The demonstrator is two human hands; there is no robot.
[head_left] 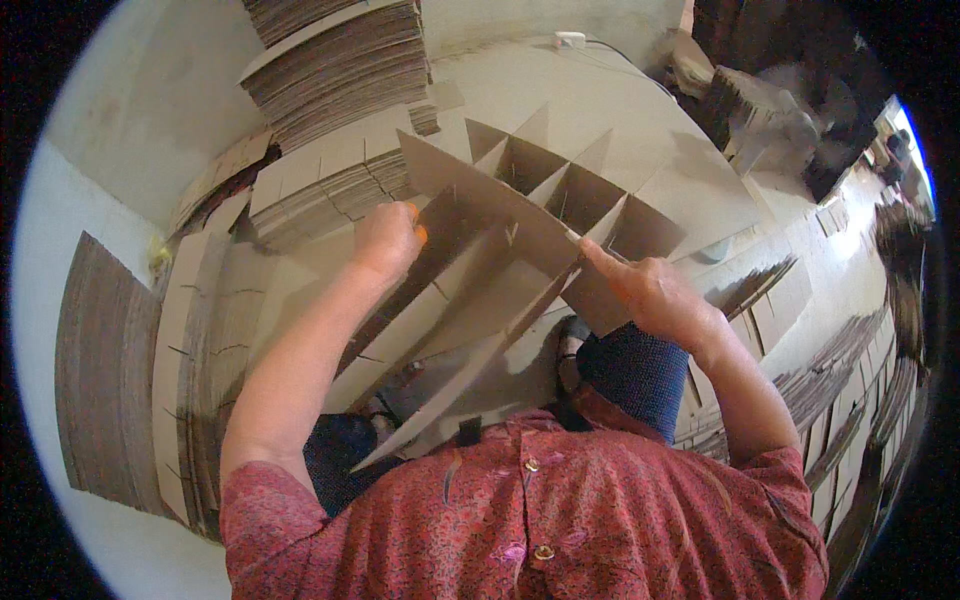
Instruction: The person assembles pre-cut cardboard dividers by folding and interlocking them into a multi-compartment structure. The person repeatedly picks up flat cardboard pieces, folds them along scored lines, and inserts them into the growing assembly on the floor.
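A cardboard divider grid (500, 205) of interlocked strips is tilted in front of me, its cells showing at the far right side. Long slotted strips (455, 285) run from it toward my lap. My left hand (390, 243) is closed at the left edge of these strips, with orange covers on its fingertips; what lies inside its fingers is largely hidden. My right hand (648, 292) grips the grid's near right side, its index finger stretched along the top edge by a strip crossing and its other fingers curled below.
A tall stack of cardboard sheets (340, 75) stands at the back left, with slotted strips (325, 180) piled before it. More cardboard (105, 370) leans at the far left. A pale work surface (530, 75) lies beyond the grid. Slotted strips (830, 370) fill the right side.
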